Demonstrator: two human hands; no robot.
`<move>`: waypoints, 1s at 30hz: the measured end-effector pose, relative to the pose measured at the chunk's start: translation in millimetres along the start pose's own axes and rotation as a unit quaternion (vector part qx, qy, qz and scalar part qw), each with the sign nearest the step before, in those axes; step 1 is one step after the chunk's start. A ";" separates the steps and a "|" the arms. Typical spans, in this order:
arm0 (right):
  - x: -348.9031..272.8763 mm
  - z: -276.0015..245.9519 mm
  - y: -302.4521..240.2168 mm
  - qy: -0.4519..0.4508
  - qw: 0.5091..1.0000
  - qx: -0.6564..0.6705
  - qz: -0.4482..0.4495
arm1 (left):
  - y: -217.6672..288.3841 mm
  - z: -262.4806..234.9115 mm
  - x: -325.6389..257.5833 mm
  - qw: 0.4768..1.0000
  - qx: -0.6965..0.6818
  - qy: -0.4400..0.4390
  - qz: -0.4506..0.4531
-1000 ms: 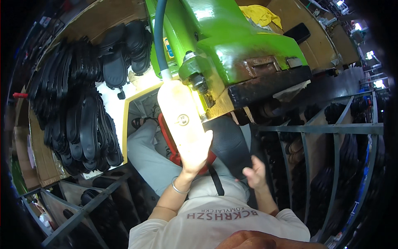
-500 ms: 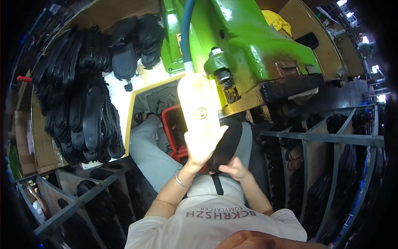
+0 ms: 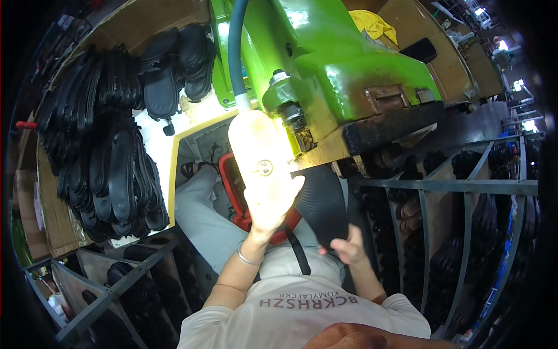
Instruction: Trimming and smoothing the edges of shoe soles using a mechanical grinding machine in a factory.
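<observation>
My left hand lies under the glowing oval lamp, its thumb stretched out to the side. Glare and the lamp head hide most of its fingers. A metal bangle circles that wrist. Over my lap is a dark, ribbed shoe sole, its upper end beneath the green machine. My right hand holds the sole's near end between thumb and fingers, slightly blurred. A black strap runs down from near the left wrist onto my shirt.
The green machine overhangs my lap, beside a yellow-edged table opening. Black soles are heaped at the left. A red basket sits below the opening. Metal racks of footwear stand at right, others at lower left.
The view has shifted slightly. My right hand and the sole's near end have moved right, and the sole lies flatter, showing more of its ribbed face. The left hand stays under the lamp.
</observation>
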State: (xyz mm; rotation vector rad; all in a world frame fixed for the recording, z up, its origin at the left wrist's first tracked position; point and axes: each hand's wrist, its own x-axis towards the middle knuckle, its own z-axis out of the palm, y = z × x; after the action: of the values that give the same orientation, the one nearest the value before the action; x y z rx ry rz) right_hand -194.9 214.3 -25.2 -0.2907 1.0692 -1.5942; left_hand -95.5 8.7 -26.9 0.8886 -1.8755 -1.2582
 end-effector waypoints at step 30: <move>118.2 70.0 -69.4 -0.060 0.967 -0.220 -0.111 | -14.9 -106.7 -51.3 0.942 -0.294 0.038 -0.155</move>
State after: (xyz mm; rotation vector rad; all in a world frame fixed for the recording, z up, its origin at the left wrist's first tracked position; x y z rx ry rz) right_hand -231.7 73.7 25.3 -0.8200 1.3264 -1.4965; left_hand 23.1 -2.3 -19.6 0.8952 -1.2058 -1.8162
